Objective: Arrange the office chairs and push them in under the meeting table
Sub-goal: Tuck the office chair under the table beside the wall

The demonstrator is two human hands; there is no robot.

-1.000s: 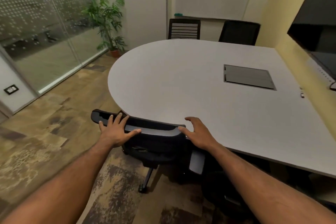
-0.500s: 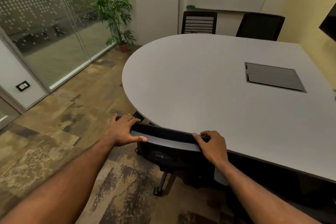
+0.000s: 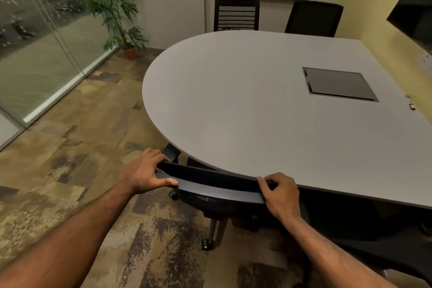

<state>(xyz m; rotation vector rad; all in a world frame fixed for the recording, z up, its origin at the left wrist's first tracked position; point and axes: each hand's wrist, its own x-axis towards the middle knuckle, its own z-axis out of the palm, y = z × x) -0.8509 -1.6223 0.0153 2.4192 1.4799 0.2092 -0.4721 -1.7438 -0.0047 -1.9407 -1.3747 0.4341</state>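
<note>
Standing behind a black office chair (image 3: 217, 186) with a curved, grey-edged backrest, looking down over it. Gripping the backrest's left end with the left hand (image 3: 145, 174), fingers curled over the top rim, thumb laid along the rear face. Gripping the right end with the right hand (image 3: 280, 194) in the same way, fingers hooked over the top, thumb on the near side. Backrest rim drawn close against the curved near edge of the pale grey, round-ended meeting tabletop (image 3: 233, 105); touching or just apart, impossible to tell. Seat hidden beneath the tabletop, with one leg of the base and two castors showing on the mottled brown carpet floor (image 3: 81, 147) below.

On the far side, tucked against the tabletop: a black slat-backed chair (image 3: 236, 15) and, beside it to the right, a black mesh-backed chair (image 3: 313, 17). Set flush into the tabletop towards the right, a dark rectangular cable hatch (image 3: 339, 84); near the right edge, a small marker pen (image 3: 410, 103). In the far left corner, a green potted palm (image 3: 114, 2) beside a frosted glass partition (image 3: 35, 42). On the yellow wall at right, a dark screen (image 3: 413, 7).
</note>
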